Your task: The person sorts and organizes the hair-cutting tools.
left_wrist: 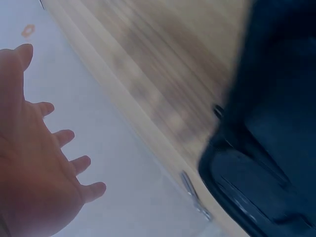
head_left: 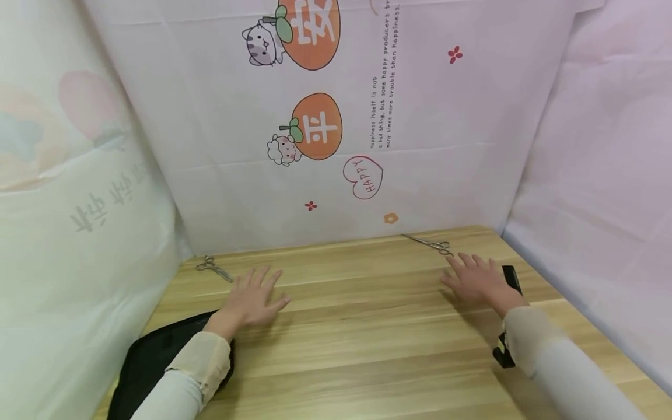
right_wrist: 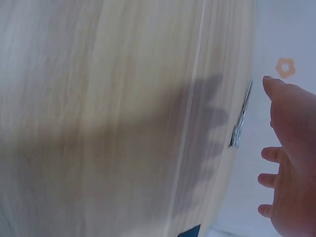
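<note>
My left hand (head_left: 253, 300) is held over the wooden table with its fingers straight and spread, holding nothing. Just beyond its fingertips lies a small pair of metal scissors (head_left: 214, 267), also seen in the left wrist view as blurred scissors (left_wrist: 195, 197). Below the left forearm is a black zippered case (head_left: 152, 353), partly covered by the sleeve. On the other side, my right hand (head_left: 475, 281) is spread with nothing in it, its shadow falling on the wood. A longer pair of scissors (head_left: 431, 243) lies past its fingers, against the back edge.
A black object (head_left: 511, 279) shows beside the right wrist, and another black piece (head_left: 504, 354) pokes out under the right sleeve; the arm hides what lies between. Printed white cloth (head_left: 231, 146) hangs behind the wooden table (head_left: 357, 338), with more cloth at both sides.
</note>
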{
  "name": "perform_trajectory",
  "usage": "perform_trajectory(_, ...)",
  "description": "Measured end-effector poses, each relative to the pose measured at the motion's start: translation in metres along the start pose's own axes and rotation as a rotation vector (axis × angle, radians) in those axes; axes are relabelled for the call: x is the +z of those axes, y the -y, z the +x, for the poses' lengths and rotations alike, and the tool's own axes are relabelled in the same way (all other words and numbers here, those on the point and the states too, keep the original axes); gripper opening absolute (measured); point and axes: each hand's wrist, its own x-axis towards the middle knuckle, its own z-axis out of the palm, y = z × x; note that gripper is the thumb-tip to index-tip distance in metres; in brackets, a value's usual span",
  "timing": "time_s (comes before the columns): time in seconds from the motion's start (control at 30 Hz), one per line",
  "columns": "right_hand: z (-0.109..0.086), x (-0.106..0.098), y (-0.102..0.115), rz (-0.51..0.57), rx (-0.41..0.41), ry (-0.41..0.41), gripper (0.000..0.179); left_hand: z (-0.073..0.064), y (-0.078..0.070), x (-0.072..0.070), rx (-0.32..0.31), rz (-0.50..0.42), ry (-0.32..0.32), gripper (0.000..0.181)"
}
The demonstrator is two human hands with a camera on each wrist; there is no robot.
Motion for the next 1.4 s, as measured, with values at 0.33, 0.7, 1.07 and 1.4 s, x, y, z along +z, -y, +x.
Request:
perform_trajectory(0.33, -0.003, -0.005, -0.022, 0.073, 0.055, 0.044, 0.085, -0.021, 0.028, -0.005, -0.018, -0.019, -0.031, 0.075)
perform_trajectory(0.7, -0.007, 0.0, -0.053, 0.081, 0.095, 0.065, 0.085, -0.049, 0.049, -0.007, -0.054, -0.022, -0.047, 0.074)
perform_trajectory(1.07, -0.026, 0.002, -0.072, 0.079, 0.075, 0.063, 0.076, -0.066, 0.069, -0.005, -0.109, -0.003, 0.015, 0.08)
perform_trajectory(1.4, -0.034, 0.011, -0.092, 0.045, 0.096, 0.061, 0.075, -0.082, 0.095, 0.001, -0.164, 0.009, 0.047, 0.085)
